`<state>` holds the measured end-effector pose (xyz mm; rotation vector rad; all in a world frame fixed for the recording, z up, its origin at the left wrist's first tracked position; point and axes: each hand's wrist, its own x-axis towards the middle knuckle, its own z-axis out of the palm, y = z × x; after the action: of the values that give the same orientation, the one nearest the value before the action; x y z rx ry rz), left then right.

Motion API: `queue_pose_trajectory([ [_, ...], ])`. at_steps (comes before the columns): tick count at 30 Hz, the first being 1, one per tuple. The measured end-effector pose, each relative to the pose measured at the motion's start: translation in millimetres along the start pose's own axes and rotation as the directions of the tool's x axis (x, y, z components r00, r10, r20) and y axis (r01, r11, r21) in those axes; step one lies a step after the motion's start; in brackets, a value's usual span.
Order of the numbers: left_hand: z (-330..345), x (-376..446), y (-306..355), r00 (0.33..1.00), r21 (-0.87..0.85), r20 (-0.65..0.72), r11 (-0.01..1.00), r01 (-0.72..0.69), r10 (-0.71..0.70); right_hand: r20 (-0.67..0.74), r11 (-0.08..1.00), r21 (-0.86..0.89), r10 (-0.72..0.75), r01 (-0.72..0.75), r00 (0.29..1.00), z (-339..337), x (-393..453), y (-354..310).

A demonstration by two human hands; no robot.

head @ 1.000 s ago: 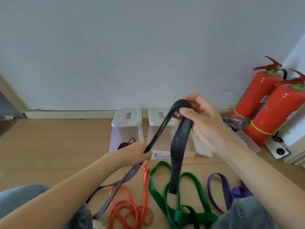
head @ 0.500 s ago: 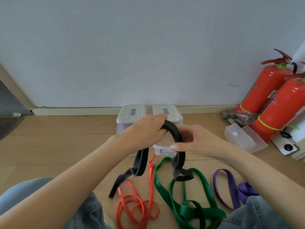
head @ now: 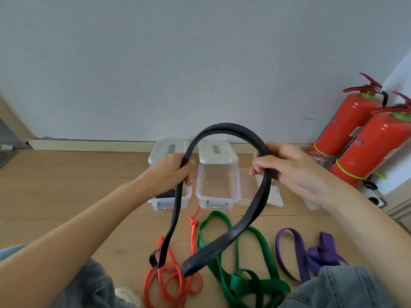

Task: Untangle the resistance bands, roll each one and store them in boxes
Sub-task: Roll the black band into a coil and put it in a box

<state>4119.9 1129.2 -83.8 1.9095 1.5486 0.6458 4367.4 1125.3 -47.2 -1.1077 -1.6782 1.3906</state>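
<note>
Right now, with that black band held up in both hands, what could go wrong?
1. The black band arches between the left hand and right hand; if one grip slips, it could snap toward the person.
2. Its loose ends hang over the orange band and green band on the floor, so they might tangle.
3. The orange band has a knot, which may tighten if dragged.

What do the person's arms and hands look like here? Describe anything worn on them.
Both forearms are bare to the edge of the picture, with no sleeves in view. The left hand and right hand wear no gloves, and no rings, watch or bracelets show. Faded blue denim covers the knees.
</note>
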Motion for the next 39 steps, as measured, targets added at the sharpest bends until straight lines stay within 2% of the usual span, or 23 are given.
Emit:
queue_pose_trajectory([
  [1,-12.9,0.1,8.5,0.994,-0.122,-0.106,0.992,-0.017,0.004,0.057,0.959,-0.279,0.075,-0.056,0.996,-0.7,-1.7,6.4],
  [2,-22.8,-1.5,16.5,0.983,-0.200,-0.180,0.978,-0.061,0.024,0.116,0.851,-0.518,0.175,-0.091,0.978,1.4,-4.2,12.8],
  [3,-27.5,-4.9,24.8,0.974,-0.182,-0.218,0.978,-0.102,0.061,0.168,0.747,-0.658,0.269,-0.096,0.948,6.6,-7.0,17.8],
  [4,-26.0,-9.5,33.5,0.972,-0.068,-0.210,0.990,-0.121,0.104,0.217,0.716,-0.693,0.318,-0.084,0.923,14.2,-9.7,21.2],
  [7,3.5,-17.8,45.6,0.974,0.368,-0.048,0.910,-0.191,0.223,0.274,0.885,-0.461,0.215,-0.069,0.937,41.9,-10.5,22.5],
  [8,12.5,-16.7,45.6,0.967,0.437,-0.014,0.871,-0.222,0.253,0.226,0.911,-0.409,0.154,-0.049,0.962,48.7,-7.7,21.6],
  [10,19.5,-10.8,39.3,0.964,0.489,-0.009,0.842,-0.229,0.267,0.095,0.889,-0.458,0.034,0.013,0.995,54.4,-1.7,15.9],
  [12,21.1,-2.8,28.3,0.978,0.375,0.042,0.904,-0.206,0.205,-0.016,0.900,-0.435,-0.042,0.031,0.999,49.4,1.1,10.4],
  [15,37.4,0.1,10.3,0.963,-0.013,0.226,0.989,-0.148,0.147,-0.065,0.968,-0.242,-0.092,0.073,0.994,37.3,2.7,4.8],
  [16,43.3,-0.8,3.6,0.957,-0.026,0.256,0.991,-0.133,0.136,-0.091,0.981,-0.176,-0.101,0.083,0.991,33.9,2.9,3.9],
  [19,53.2,-6.8,-18.1,0.937,0.097,0.350,0.993,-0.061,0.023,-0.246,0.983,0.156,-0.054,0.094,0.968,20.1,4.7,0.9],
  [20,53.1,-7.8,-22.2,0.933,0.124,0.360,0.991,-0.044,-0.003,-0.277,0.981,0.177,-0.028,0.079,0.960,14.8,5.6,1.1],
  [21,49.5,-7.4,-22.1,0.939,0.126,0.343,0.992,-0.028,-0.018,-0.277,0.993,0.111,0.007,0.025,0.961,10.0,6.3,2.1],
  [22,43.2,-6.5,-17.7,0.956,0.107,0.294,0.994,-0.017,-0.016,-0.238,0.996,-0.055,0.058,-0.073,0.970,5.5,5.3,4.6],
  [24,27.2,-4.4,-1.6,0.989,0.027,0.141,0.999,-0.039,0.035,-0.111,0.849,-0.464,0.226,-0.252,0.968,0.9,1.9,11.3],
  [26,16.0,-5.3,13.3,0.990,-0.003,0.047,0.991,-0.135,0.135,0.009,0.717,-0.636,0.376,-0.284,0.927,7.8,-2.9,17.9],
  [29,19.0,-9.5,25.9,0.962,0.172,0.185,0.957,-0.234,0.202,0.172,0.851,-0.487,0.311,-0.194,0.935,36.4,-3.7,15.4],
  [31,26.0,-10.6,26.6,0.946,0.211,0.263,0.946,-0.247,0.189,0.225,0.834,-0.551,0.181,-0.028,0.958,53.2,-0.1,15.9],
  [33,26.6,-8.9,20.5,0.949,0.160,0.268,0.963,-0.215,0.168,0.169,0.819,-0.573,0.092,0.022,0.981,53.7,3.0,11.8],
  [34,26.3,-8.4,15.7,0.950,0.123,0.272,0.974,-0.189,0.150,0.133,0.857,-0.515,0.057,0.020,0.990,48.5,3.3,9.7],
  [37,30.5,-11.0,-3.0,0.948,0.058,0.313,0.995,-0.083,0.061,0.007,0.985,-0.173,0.017,-0.016,1.000,27.9,2.9,-1.4],
  [38,32.7,-11.9,-8.6,0.946,0.067,0.324,0.997,-0.049,0.025,-0.039,0.998,-0.053,0.017,-0.019,0.999,20.4,3.2,-3.3],
  [39,33.5,-12.1,-12.7,0.944,0.073,0.329,0.997,-0.025,0.000,-0.068,1.000,-0.018,0.019,-0.021,0.998,14.8,3.4,-3.0],
])
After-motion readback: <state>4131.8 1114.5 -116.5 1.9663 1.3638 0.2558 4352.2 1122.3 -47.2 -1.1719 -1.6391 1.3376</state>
